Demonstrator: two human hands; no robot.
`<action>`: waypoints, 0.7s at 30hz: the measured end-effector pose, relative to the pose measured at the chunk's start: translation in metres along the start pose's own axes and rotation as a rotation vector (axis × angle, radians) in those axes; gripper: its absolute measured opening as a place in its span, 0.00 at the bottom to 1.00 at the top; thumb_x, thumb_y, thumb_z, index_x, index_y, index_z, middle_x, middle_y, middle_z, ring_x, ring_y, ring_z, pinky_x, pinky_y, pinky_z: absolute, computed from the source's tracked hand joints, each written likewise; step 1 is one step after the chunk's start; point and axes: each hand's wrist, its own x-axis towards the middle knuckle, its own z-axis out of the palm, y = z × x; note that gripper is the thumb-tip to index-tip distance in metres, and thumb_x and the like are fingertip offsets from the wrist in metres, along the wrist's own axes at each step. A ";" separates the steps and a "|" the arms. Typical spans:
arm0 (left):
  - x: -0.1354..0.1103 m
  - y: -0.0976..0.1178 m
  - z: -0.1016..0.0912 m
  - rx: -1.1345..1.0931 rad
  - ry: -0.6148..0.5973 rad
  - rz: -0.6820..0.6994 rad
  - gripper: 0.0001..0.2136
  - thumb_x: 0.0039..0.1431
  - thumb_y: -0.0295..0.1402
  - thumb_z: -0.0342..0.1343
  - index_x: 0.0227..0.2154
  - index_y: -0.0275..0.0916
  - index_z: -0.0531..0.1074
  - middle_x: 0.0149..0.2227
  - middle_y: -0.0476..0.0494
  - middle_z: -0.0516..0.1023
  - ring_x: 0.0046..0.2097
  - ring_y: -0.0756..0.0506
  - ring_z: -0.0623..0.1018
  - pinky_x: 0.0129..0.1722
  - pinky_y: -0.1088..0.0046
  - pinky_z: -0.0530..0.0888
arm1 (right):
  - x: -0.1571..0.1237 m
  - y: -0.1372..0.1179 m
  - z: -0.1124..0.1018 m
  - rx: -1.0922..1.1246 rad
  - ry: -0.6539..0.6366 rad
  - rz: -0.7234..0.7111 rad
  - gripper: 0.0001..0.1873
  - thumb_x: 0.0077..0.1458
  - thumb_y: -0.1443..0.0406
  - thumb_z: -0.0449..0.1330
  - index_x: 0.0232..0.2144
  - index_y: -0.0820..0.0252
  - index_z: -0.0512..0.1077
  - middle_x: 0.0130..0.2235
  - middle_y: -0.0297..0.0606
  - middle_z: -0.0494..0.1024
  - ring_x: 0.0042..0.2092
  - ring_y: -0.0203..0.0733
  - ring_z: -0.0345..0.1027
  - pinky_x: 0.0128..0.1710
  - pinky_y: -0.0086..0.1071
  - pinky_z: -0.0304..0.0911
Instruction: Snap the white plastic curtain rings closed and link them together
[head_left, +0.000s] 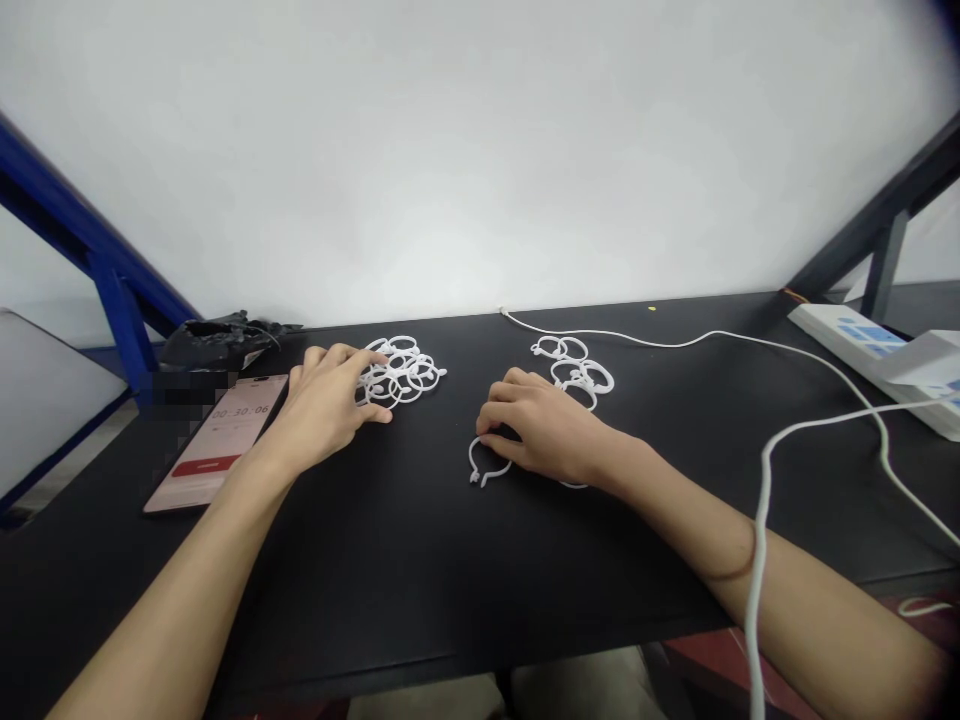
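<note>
My left hand (330,400) reaches over the left side of a pile of white plastic rings (409,372), its thumb and fingers apart at the pile's edge. Lower and to the right, my right hand (544,425) has its fingers curled and pinched on an open white ring (472,462), whose gap with small end knobs faces me. A second group of white rings (592,376) lies just behind my right hand. Part of another ring (575,486) shows beneath that hand, the remainder covered by it.
A phone with a running timer (225,430) lies left of my left arm, in front of a crumpled black bag (217,340). A white cable (712,334) crosses the black table (420,560) and hangs over my right forearm. A white box (870,350) stands at the right.
</note>
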 end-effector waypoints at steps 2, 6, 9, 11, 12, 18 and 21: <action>0.000 -0.001 0.001 0.006 0.004 0.003 0.21 0.52 0.42 0.61 0.49 0.47 0.70 0.48 0.38 0.72 0.48 0.32 0.67 0.42 0.58 0.67 | 0.001 0.000 0.002 0.008 0.013 0.010 0.06 0.59 0.67 0.58 0.31 0.59 0.75 0.33 0.39 0.76 0.39 0.43 0.62 0.41 0.37 0.58; 0.001 0.002 -0.002 -0.005 -0.011 -0.012 0.22 0.51 0.43 0.63 0.50 0.47 0.70 0.49 0.38 0.72 0.49 0.31 0.67 0.43 0.56 0.67 | 0.003 0.000 0.003 0.020 0.102 0.077 0.05 0.59 0.68 0.57 0.31 0.60 0.72 0.33 0.39 0.76 0.37 0.42 0.62 0.39 0.35 0.57; 0.001 0.010 -0.009 -0.041 -0.025 -0.020 0.25 0.49 0.45 0.65 0.51 0.46 0.70 0.51 0.38 0.71 0.51 0.30 0.66 0.46 0.54 0.66 | 0.004 0.000 0.002 0.032 0.178 0.136 0.04 0.58 0.68 0.58 0.30 0.60 0.71 0.32 0.38 0.76 0.37 0.42 0.62 0.40 0.35 0.57; 0.000 0.020 -0.013 -0.088 -0.006 0.017 0.27 0.49 0.47 0.65 0.51 0.46 0.70 0.51 0.39 0.71 0.52 0.31 0.65 0.48 0.52 0.65 | 0.003 0.001 0.003 0.050 0.221 0.164 0.03 0.57 0.69 0.58 0.30 0.60 0.71 0.31 0.37 0.77 0.37 0.42 0.62 0.39 0.35 0.58; -0.002 0.025 -0.015 -0.114 0.011 0.049 0.27 0.49 0.47 0.66 0.52 0.47 0.70 0.52 0.40 0.71 0.52 0.31 0.65 0.50 0.52 0.64 | 0.003 0.001 0.003 0.058 0.240 0.173 0.03 0.57 0.69 0.58 0.31 0.59 0.71 0.31 0.37 0.77 0.37 0.42 0.62 0.39 0.35 0.58; -0.012 0.055 -0.014 -0.297 0.067 0.299 0.29 0.51 0.53 0.62 0.54 0.49 0.67 0.54 0.44 0.70 0.55 0.37 0.64 0.57 0.54 0.62 | 0.003 -0.004 0.008 0.189 0.382 0.300 0.02 0.57 0.66 0.59 0.32 0.58 0.71 0.30 0.35 0.78 0.38 0.43 0.66 0.36 0.34 0.61; -0.016 0.064 -0.008 -0.383 0.074 0.371 0.29 0.54 0.53 0.59 0.56 0.46 0.67 0.53 0.43 0.73 0.54 0.38 0.66 0.56 0.55 0.65 | 0.004 -0.008 0.008 0.353 0.416 0.343 0.02 0.57 0.65 0.60 0.32 0.57 0.72 0.32 0.34 0.79 0.38 0.41 0.70 0.38 0.34 0.64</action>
